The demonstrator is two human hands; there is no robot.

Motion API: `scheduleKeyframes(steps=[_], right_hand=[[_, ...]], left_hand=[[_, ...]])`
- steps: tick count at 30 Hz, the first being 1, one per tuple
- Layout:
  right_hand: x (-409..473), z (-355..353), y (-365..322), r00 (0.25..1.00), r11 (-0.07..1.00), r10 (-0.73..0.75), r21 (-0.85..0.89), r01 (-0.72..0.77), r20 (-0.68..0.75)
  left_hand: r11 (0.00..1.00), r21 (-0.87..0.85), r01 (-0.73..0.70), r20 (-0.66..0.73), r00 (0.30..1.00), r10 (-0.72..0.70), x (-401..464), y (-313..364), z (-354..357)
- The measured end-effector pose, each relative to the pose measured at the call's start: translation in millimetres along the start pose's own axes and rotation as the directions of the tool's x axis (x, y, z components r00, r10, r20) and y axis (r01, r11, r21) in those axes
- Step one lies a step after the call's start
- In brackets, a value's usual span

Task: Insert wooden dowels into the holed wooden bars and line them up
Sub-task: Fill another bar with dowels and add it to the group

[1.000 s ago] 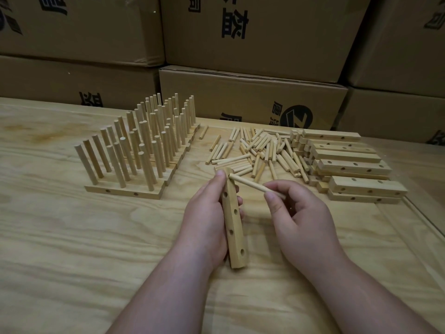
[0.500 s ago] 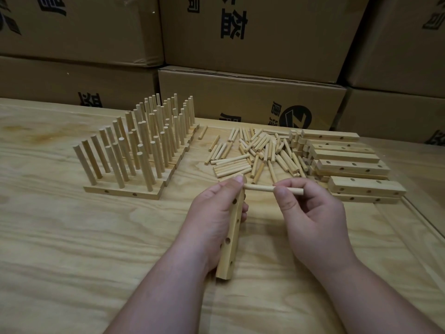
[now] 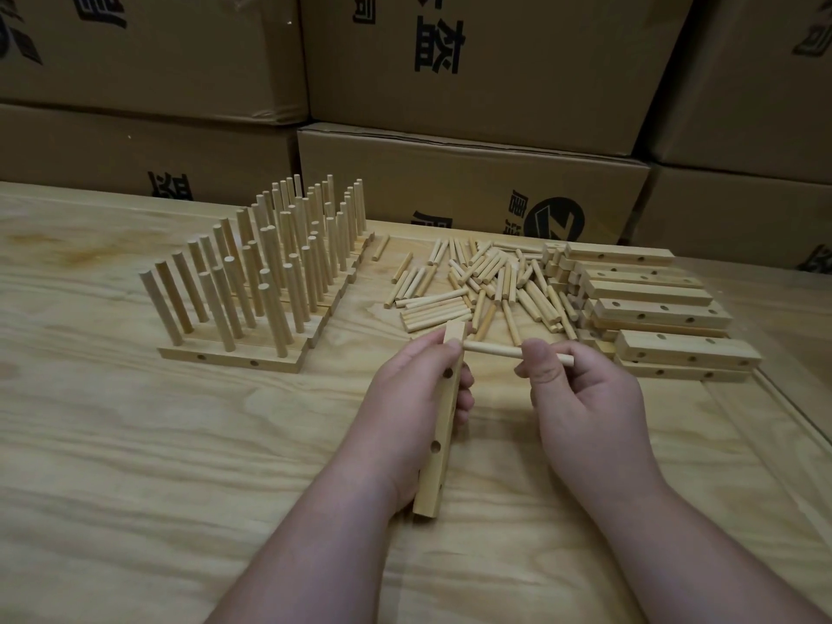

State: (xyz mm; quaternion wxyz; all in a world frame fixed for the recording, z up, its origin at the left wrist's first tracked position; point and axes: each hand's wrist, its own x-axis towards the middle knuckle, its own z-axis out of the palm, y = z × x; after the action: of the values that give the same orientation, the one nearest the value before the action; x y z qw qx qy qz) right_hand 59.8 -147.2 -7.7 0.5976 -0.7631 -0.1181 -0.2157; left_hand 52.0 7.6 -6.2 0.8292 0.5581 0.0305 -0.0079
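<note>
A holed wooden bar (image 3: 439,425) stands on end, tilted slightly, its lower end near the table (image 3: 135,466) and its upper end just before the loose pile. The left hand (image 3: 414,398) grips it from the left, fingers wrapped round its upper half and thumb near the top. A single dowel (image 3: 495,351) lies level, its left tip meeting the bar's right face close to the top; the right hand (image 3: 581,398) pinches it between thumb and fingertips near its right end. Beyond the hands lies a heap of loose dowels (image 3: 486,286). To the right sits a stack of empty bars (image 3: 653,308); to the left, rows of finished bars with upright dowels (image 3: 270,272). Cardboard boxes (image 3: 472,105) line the back.
</note>
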Motion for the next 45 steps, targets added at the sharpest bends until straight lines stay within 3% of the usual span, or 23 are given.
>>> scheduleKeyframes(steps=[5, 10, 16, 23, 28, 33, 37, 41, 45], right_hand=[[1, -3, 4, 0.999, 0.998, -0.010, 0.059, 0.007, 0.038], [9, 5, 16, 0.990, 0.914, 0.072, -0.406, -0.016, 0.124], [16, 26, 20, 0.933, 0.623, 0.220, -0.777, 0.091, 0.285], [27, 31, 25, 0.896, 0.570, 0.267, -0.807, 0.151, 0.356], [23, 30, 21, 0.964, 0.601, 0.101, -0.787, 0.138, 0.247], [23, 30, 23, 0.935, 0.554, 0.203, -0.821, 0.135, 0.291], [22, 29, 19, 0.974, 0.587, 0.116, -0.804, 0.092, 0.196], [22, 30, 21, 0.966, 0.537, 0.183, -0.842, 0.057, 0.182], [24, 27, 18, 0.997, 0.583, 0.071, -0.812, -0.016, 0.031]], left_hand=[[0.987, -0.121, 0.101, -0.100, 0.989, -0.113, 0, 3, 0], [0.879, -0.466, 0.098, -0.172, 0.965, -0.199, 4, 9, -5], [0.853, -0.513, 0.098, -0.186, 0.957, -0.221, 6, 11, -4], [0.845, -0.523, 0.109, -0.188, 0.953, -0.239, 6, 11, -2], [0.845, -0.524, 0.106, -0.192, 0.952, -0.238, 6, 10, -1], [0.852, -0.516, 0.093, -0.195, 0.955, -0.222, 6, 9, 0], [0.853, -0.514, 0.083, -0.196, 0.958, -0.212, 6, 9, 0], [0.861, -0.503, 0.081, -0.200, 0.958, -0.207, 6, 9, 0], [0.866, -0.494, 0.077, -0.203, 0.958, -0.201, 6, 9, 0]])
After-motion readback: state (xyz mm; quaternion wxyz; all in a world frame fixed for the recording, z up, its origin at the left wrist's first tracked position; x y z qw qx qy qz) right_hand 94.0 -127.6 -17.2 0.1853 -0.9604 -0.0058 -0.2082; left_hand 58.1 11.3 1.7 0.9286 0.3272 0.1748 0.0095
